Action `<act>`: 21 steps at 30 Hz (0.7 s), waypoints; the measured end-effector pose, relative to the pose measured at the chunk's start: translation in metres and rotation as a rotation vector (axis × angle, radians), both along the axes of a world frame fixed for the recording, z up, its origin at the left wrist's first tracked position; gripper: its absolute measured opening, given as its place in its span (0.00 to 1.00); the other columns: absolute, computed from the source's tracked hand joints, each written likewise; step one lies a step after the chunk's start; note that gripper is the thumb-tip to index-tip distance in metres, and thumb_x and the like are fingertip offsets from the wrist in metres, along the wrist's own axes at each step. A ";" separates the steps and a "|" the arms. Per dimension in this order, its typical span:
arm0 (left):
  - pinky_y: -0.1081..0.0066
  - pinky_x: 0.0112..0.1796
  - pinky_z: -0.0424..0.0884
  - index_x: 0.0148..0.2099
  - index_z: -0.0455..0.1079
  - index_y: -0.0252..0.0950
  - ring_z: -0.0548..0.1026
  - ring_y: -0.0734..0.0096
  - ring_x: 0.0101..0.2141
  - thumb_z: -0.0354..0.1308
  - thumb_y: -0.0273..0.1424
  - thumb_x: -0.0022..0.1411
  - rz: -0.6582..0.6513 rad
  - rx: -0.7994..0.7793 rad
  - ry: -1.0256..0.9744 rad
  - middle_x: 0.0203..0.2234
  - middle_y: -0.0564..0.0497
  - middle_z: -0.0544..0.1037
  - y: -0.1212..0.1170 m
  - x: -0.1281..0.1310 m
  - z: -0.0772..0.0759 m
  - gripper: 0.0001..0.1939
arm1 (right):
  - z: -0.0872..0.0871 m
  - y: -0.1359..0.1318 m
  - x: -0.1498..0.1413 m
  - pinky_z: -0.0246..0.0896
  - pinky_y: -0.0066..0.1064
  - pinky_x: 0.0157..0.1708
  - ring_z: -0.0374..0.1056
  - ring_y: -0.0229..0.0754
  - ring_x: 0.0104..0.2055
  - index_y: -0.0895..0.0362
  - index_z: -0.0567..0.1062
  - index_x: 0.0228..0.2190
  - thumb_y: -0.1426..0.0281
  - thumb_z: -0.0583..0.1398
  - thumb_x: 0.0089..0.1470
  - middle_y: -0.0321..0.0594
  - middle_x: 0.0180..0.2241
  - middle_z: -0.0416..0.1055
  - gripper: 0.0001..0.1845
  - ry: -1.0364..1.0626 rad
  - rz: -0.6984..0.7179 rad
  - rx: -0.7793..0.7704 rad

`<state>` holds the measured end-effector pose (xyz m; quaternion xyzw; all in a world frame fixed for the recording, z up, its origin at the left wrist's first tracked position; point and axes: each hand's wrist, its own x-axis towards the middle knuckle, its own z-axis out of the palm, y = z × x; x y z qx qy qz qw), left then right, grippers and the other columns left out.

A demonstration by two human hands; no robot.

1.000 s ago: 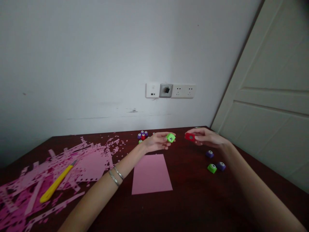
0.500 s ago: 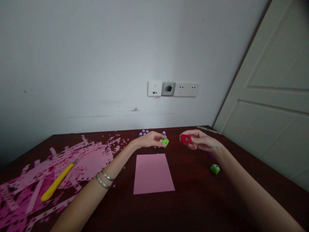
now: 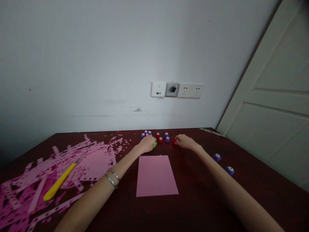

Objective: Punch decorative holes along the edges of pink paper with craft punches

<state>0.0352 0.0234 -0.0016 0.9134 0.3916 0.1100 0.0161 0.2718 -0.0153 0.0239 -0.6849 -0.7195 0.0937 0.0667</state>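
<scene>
My left hand (image 3: 146, 144) is closed round a small green craft punch (image 3: 155, 144), low over the table behind the pink sheet. Its fingers partly cover the punch. To the right, my right hand (image 3: 185, 141) pinches a red craft punch (image 3: 175, 141) at table height. Between the hands stand red punches (image 3: 160, 140) and purple punches (image 3: 167, 139). More purple punches (image 3: 146, 132) are grouped just behind my left hand, partly hidden by it. A pink paper sheet (image 3: 156, 175) lies flat in front of both hands.
Pink paper strips and scraps (image 3: 96, 161) cover the table's left side, with a yellow craft knife (image 3: 60, 182) on top. Two purple punches (image 3: 229, 170) sit beside my right forearm. A ruler-like strip (image 3: 212, 132) lies at the back right. The wall (image 3: 108, 64) rises behind the table.
Both hands have lowered to the table with their punches, the left turning palm down. The punches between them now show. Beside my right forearm, two purple punches are visible and the green one is not.
</scene>
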 end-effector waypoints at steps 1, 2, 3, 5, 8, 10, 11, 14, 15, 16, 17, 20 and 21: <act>0.63 0.45 0.60 0.41 0.71 0.32 0.68 0.55 0.44 0.55 0.26 0.54 0.002 0.009 -0.011 0.38 0.39 0.72 0.001 0.001 -0.002 0.11 | -0.002 0.005 -0.002 0.60 0.34 0.37 0.67 0.49 0.43 0.57 0.74 0.38 0.69 0.56 0.50 0.49 0.42 0.71 0.13 -0.038 -0.023 0.008; 0.63 0.46 0.59 0.43 0.70 0.32 0.67 0.55 0.44 0.54 0.25 0.54 0.007 0.020 -0.025 0.39 0.39 0.72 0.001 0.003 -0.004 0.12 | -0.004 0.010 -0.005 0.60 0.35 0.37 0.67 0.51 0.43 0.57 0.74 0.39 0.69 0.56 0.51 0.50 0.42 0.71 0.13 -0.062 -0.033 0.014; 0.63 0.46 0.59 0.44 0.69 0.32 0.67 0.55 0.45 0.53 0.25 0.55 0.015 0.034 -0.037 0.41 0.39 0.72 0.002 0.005 -0.006 0.13 | -0.005 0.015 -0.007 0.60 0.36 0.37 0.67 0.52 0.44 0.58 0.73 0.40 0.69 0.55 0.51 0.51 0.43 0.70 0.14 -0.073 -0.037 0.020; 0.62 0.47 0.58 0.47 0.66 0.31 0.66 0.55 0.46 0.51 0.25 0.57 0.029 0.070 -0.046 0.42 0.39 0.71 0.002 0.008 -0.010 0.15 | -0.008 0.024 -0.011 0.60 0.36 0.37 0.67 0.53 0.45 0.58 0.72 0.41 0.69 0.55 0.52 0.53 0.44 0.69 0.14 -0.080 -0.049 0.034; 0.62 0.47 0.58 0.50 0.63 0.31 0.65 0.57 0.46 0.47 0.23 0.59 0.056 0.135 -0.047 0.43 0.39 0.70 0.000 0.012 -0.015 0.16 | -0.012 0.033 -0.017 0.59 0.35 0.39 0.65 0.52 0.47 0.58 0.71 0.43 0.68 0.55 0.53 0.52 0.46 0.68 0.15 -0.087 -0.056 0.054; 0.62 0.47 0.58 0.52 0.61 0.31 0.65 0.58 0.46 0.45 0.22 0.59 0.081 0.169 -0.052 0.42 0.40 0.70 -0.002 0.013 -0.017 0.18 | -0.013 0.036 -0.018 0.58 0.35 0.41 0.64 0.51 0.48 0.57 0.70 0.44 0.66 0.55 0.53 0.52 0.48 0.67 0.17 -0.084 -0.044 0.061; 0.62 0.47 0.58 0.52 0.61 0.32 0.65 0.58 0.46 0.45 0.21 0.59 0.096 0.183 -0.055 0.42 0.40 0.69 -0.003 0.013 -0.016 0.18 | -0.013 0.035 -0.017 0.58 0.34 0.42 0.63 0.50 0.49 0.57 0.69 0.46 0.66 0.55 0.53 0.51 0.49 0.65 0.18 -0.080 -0.033 0.063; 0.61 0.47 0.58 0.54 0.59 0.31 0.65 0.57 0.46 0.44 0.20 0.57 0.127 0.205 -0.065 0.43 0.39 0.68 -0.011 0.013 -0.010 0.21 | -0.006 0.025 -0.002 0.57 0.34 0.45 0.60 0.50 0.52 0.57 0.64 0.52 0.65 0.56 0.52 0.51 0.53 0.62 0.25 -0.070 0.011 0.092; 0.61 0.47 0.59 0.54 0.60 0.31 0.65 0.56 0.46 0.45 0.20 0.57 0.127 0.205 -0.069 0.43 0.39 0.68 -0.014 0.014 -0.006 0.21 | -0.003 0.019 0.008 0.57 0.35 0.46 0.60 0.50 0.53 0.58 0.63 0.53 0.65 0.56 0.52 0.51 0.53 0.61 0.26 -0.069 0.019 0.108; 0.61 0.47 0.60 0.53 0.61 0.30 0.65 0.56 0.46 0.45 0.20 0.56 0.118 0.198 -0.072 0.43 0.39 0.68 -0.019 0.017 -0.003 0.21 | 0.001 0.012 0.019 0.56 0.36 0.47 0.59 0.50 0.53 0.58 0.63 0.53 0.66 0.56 0.52 0.51 0.53 0.61 0.26 -0.077 0.027 0.118; 0.61 0.46 0.60 0.51 0.63 0.29 0.65 0.56 0.45 0.46 0.21 0.56 0.094 0.182 -0.076 0.42 0.39 0.68 -0.024 0.021 0.001 0.19 | 0.006 0.005 0.032 0.56 0.36 0.47 0.59 0.51 0.53 0.58 0.65 0.51 0.66 0.57 0.51 0.50 0.53 0.62 0.25 -0.086 0.021 0.092; 0.60 0.45 0.62 0.45 0.67 0.29 0.66 0.55 0.43 0.47 0.25 0.57 -0.055 0.088 -0.106 0.40 0.39 0.69 -0.045 0.045 0.009 0.14 | 0.017 -0.021 0.070 0.60 0.37 0.42 0.63 0.53 0.50 0.59 0.68 0.48 0.66 0.61 0.46 0.52 0.51 0.65 0.25 -0.089 -0.143 -0.107; 0.61 0.43 0.63 0.45 0.68 0.30 0.66 0.56 0.43 0.48 0.28 0.58 -0.122 0.045 -0.120 0.40 0.39 0.69 -0.054 0.056 0.009 0.14 | 0.020 -0.030 0.081 0.61 0.36 0.40 0.65 0.53 0.48 0.60 0.69 0.47 0.66 0.61 0.45 0.53 0.49 0.66 0.26 -0.081 -0.190 -0.197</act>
